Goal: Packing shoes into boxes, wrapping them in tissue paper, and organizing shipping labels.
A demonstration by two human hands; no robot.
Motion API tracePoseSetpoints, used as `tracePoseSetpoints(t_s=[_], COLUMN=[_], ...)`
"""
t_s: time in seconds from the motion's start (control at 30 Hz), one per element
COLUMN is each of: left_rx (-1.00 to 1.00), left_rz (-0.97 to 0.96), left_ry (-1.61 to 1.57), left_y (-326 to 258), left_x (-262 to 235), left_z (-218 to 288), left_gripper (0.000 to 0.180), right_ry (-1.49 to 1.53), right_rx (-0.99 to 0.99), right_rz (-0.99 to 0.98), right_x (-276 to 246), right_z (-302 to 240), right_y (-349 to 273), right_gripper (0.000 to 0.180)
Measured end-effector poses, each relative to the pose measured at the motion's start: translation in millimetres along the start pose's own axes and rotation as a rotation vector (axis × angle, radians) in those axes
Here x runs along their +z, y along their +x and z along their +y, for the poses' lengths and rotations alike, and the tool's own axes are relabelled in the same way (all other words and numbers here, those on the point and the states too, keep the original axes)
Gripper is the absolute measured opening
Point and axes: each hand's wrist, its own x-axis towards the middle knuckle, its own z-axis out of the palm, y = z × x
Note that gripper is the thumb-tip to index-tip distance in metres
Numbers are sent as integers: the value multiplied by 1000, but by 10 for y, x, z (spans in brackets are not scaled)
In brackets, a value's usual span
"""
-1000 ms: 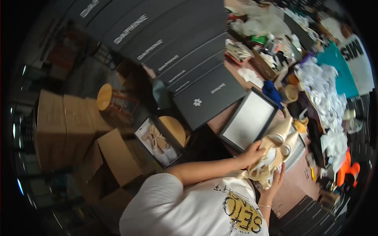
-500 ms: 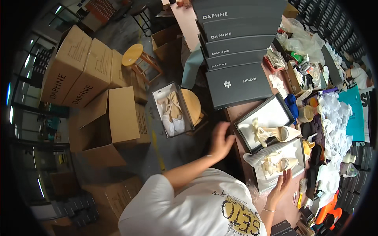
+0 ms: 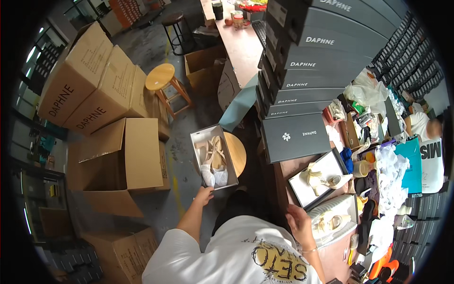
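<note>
- Our left grip (image 3: 204, 195) was closed on the near end of the shoebox (image 3: 231, 165), over the round stool (image 3: 238, 154).
- Our right grip (image 3: 301, 224) hung loosely open beside the table's (image 3: 338, 247) near edge.
- Grey floor (image 3: 180, 146) ran between the stool and an open carton (image 3: 142, 156).
- We saw beige shoes (image 3: 217, 152) in the shoebox, and one cream shoe (image 3: 316, 179) in each of two dark-edged boxes (image 3: 302, 189) on the table.

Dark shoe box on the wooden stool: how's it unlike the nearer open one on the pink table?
The stool box holds beige shoes with white-wrapped ends; the table box, a cream shoe. The stool box points up the picture; the table box, more across. Both are white inside.
</note>
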Motion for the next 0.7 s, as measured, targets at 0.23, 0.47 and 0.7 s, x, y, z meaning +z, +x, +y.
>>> tracePoseSetpoints(t_s=[0.23,0.47,0.7], left_rx=[-17,-85,-180], left_rz=[-306,-474,-514], left_ry=[-3,-348,-531], left_y=[229,-520,-1123], left_x=[-214,-283,-245], left_z=[153,911,1739], left_gripper=[52,40,57], right_ry=[-187,-150,-149], right_rx=[-116,-63,-123], right_rz=[-224,-257,-233], right_x=[380,470,361], right_z=[-405,-407,-264], right_y=[520,576,547], right_gripper=[35,35,35])
